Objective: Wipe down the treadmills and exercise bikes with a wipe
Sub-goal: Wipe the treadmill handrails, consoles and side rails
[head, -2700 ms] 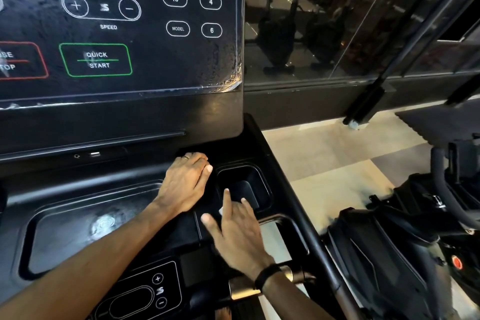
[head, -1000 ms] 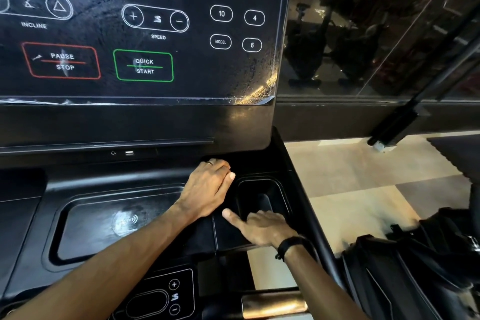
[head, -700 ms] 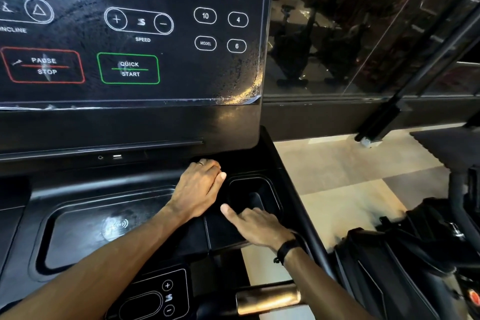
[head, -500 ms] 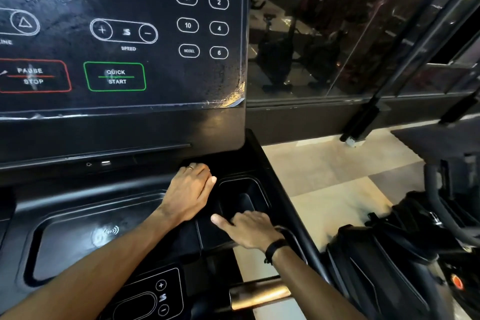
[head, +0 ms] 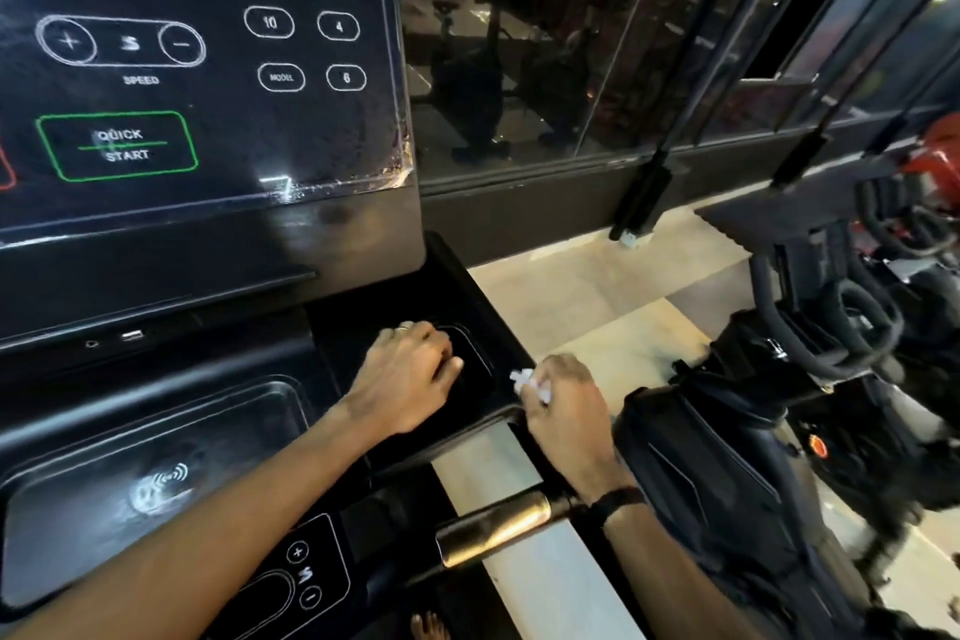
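Change: the right hand (head: 563,418) was pressed flat at the cup holder's near edge half a second ago; it has now lifted off to the console's right rim, its grip pinching a crumpled white wipe (head: 531,382). The left hand (head: 408,379) has slid from the ledge left of the recess onto the cup holder (head: 475,364) itself.
Meaning: I judge the holder's pass finished and the wipe being regathered for the next surface; the bikes look untouched.
Treadmill console (head: 197,68): glossy black panel up and left of the right grip, streaked with smears and droplets; white outlined buttons, green Quick Start box.
Exercise bike (head: 753,457): matte black moulded housing to the right of the wipe-holding grip.
Tray (head: 156,473): shallow rounded-rectangle recess left of the left grip, smudged and shiny.
Handlebar sensor (head: 493,528): brushed metal cylinder just below the right grip.
Left grip: fingers curled downward on the holder's rim; whether they hold anything cannot be told.
Wipe: small, bunched, papery, poking out at the right fingertips.
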